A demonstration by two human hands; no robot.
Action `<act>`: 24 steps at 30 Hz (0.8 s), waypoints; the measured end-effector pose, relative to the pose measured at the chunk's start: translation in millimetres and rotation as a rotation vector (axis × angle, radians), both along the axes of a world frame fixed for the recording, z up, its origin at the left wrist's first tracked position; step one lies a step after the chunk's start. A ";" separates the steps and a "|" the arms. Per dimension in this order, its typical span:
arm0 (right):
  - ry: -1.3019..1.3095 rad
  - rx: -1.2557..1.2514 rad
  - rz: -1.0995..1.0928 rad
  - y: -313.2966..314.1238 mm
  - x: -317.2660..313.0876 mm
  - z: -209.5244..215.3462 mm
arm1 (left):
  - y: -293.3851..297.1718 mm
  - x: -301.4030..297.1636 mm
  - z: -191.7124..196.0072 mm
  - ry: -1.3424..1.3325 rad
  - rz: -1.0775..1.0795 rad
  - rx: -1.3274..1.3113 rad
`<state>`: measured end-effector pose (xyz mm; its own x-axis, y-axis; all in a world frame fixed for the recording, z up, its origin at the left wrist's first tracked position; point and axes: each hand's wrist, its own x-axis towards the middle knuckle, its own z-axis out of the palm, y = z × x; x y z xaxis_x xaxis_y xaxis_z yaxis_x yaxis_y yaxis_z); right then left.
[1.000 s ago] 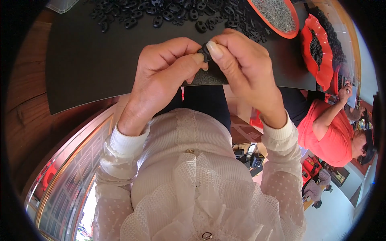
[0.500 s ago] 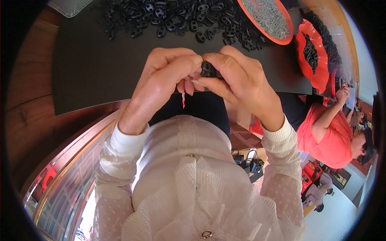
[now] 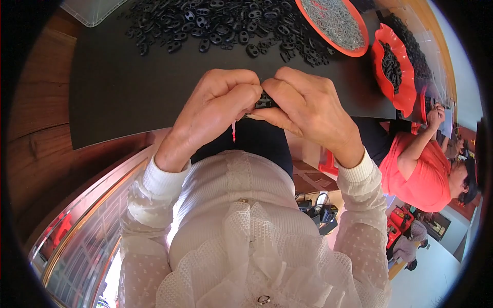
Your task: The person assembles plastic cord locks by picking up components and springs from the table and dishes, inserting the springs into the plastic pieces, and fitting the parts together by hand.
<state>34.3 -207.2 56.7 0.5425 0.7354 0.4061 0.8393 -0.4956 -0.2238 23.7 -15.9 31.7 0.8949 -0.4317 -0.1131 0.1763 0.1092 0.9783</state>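
Note:
My right hand point(image 3: 308, 102) pinches a small black two-hole cord lock point(image 3: 265, 101) between thumb and fingers, just above the near edge of the dark table. Curled closed, my left hand point(image 3: 221, 100) meets the left end of that piece; whatever its fingertips hold is hidden behind them. A thin pink-and-red strip point(image 3: 234, 134) hangs below the left fingers; I cannot tell what it is attached to. Beyond both hands, a heap of similar black cord lock parts point(image 3: 221, 24) spreads across the table.
A red-rimmed bowl point(image 3: 336, 23) of small metal springs stands far right. Beside it, a wavy red bowl point(image 3: 394, 69) contains black parts. A clear plastic bin point(image 3: 90, 11) sits far left on the dark table mat point(image 3: 118, 97). Another person in a red shirt point(image 3: 418, 172) works at right.
Both hands have come slightly lower, toward me, and closer together. The cord lock has turned between the fingers, its round face no longer toward me. The left fingers have curled in more.

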 end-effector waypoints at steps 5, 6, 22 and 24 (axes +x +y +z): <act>0.032 0.006 0.005 1.0 -1.6 1.2 | 0.3 0.4 -2.1 -0.023 -0.020 0.036; 0.029 0.011 0.012 0.8 -1.2 0.9 | 0.2 0.5 -0.8 -0.032 -0.022 0.047; 0.023 0.104 0.062 -1.7 0.4 -7.3 | 0.8 0.9 -0.4 0.042 -0.050 0.000; -0.003 0.092 0.074 -2.3 0.2 -7.1 | 0.6 -0.5 -0.2 0.049 -0.043 0.005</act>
